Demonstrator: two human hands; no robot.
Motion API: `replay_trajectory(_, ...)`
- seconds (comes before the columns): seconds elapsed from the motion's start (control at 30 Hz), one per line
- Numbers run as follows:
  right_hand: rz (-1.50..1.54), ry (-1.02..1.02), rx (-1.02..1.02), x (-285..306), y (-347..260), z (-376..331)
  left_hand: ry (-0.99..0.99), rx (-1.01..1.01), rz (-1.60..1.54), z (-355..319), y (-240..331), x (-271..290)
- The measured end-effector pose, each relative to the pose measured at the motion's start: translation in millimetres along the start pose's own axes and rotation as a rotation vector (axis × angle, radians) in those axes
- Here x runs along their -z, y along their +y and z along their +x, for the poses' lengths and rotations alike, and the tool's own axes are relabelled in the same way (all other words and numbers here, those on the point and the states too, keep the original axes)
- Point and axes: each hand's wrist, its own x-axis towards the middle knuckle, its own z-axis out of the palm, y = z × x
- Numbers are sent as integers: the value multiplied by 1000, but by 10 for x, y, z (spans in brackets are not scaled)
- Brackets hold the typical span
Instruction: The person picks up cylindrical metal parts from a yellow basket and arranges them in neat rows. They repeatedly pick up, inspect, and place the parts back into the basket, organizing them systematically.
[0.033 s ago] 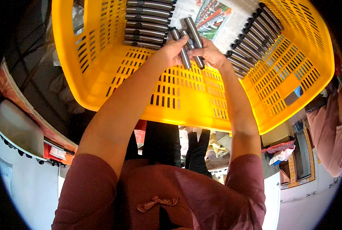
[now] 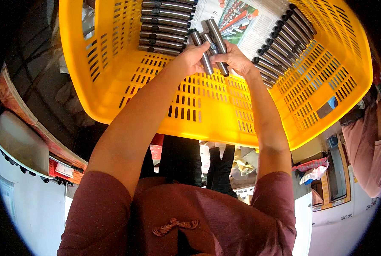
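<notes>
Over yellow crate (image 2: 199, 106), L hand (image 2: 194, 57) & R hand (image 2: 235, 59) both gripping metal rods (image 2: 211, 45), rod rows (image 2: 164, 25) either side, newspaper (image 2: 237, 19) beneath.

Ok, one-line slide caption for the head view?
Left hand and right hand hold metal rods over a yellow basket.

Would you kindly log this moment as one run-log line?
left hand: holds metal rods | right hand: holds same rods | location: over yellow basket | rod rows inside
</notes>
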Motion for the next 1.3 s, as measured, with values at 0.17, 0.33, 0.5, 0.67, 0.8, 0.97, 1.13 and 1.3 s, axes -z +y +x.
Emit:
replay_trajectory(0.17,-464,177,52,239,119,149,135,39,233,286,-129,40)
replay_trajectory(0.33,-1157,322,74,336,89,84,400,-165,883,189,-50,-60)
replay_trajectory(0.5,-1194,338,154,481,77,-14,610,-658,1446,19,107,1)
replay_trajectory(0.67,-1473,410,185,415,-40,-124,598,-577,1595,151,217,25)
replay_trajectory(0.8,-1691,469,250,478,-20,-133,551,-543,1608,12,312,-73)
replay_trajectory(0.97,-1706,518,297,456,195,-137,413,-681,1664,-165,445,-107)
replay_trajectory(1.13,-1759,542,435,537,123,-63,429,-827,1868,257,212,-49)
replay_trajectory(1.3,-1830,473,465,625,-6,-75,294,-815,1326,249,307,-247)
